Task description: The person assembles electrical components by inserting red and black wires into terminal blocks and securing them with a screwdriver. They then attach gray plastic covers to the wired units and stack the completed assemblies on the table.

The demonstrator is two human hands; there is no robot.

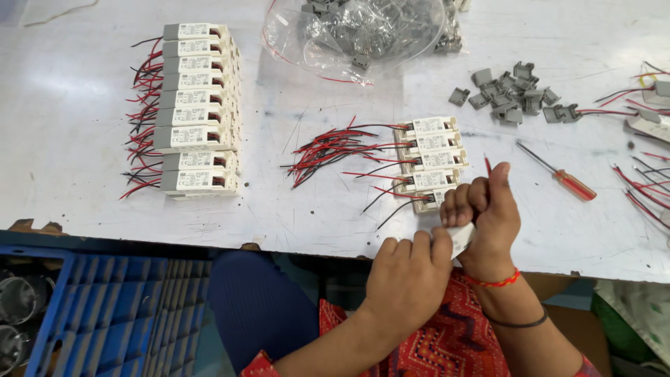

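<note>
My left hand [407,274] and my right hand [487,213] meet at the table's front edge, both closed on one small white rectangular module [460,239]. A red wire tip [487,165] pokes up above my right thumb. Just beyond my hands lies a short row of the same white modules [433,157] with red and black wires [335,148] trailing left. A larger stacked column of white modules [197,108] sits at the left.
A red-handled screwdriver [562,176] lies to the right of my hands. Grey plastic clips [509,101] are scattered at the back right, and a clear bag of them [356,31] sits behind. A blue crate [112,307] stands below the white table [70,139].
</note>
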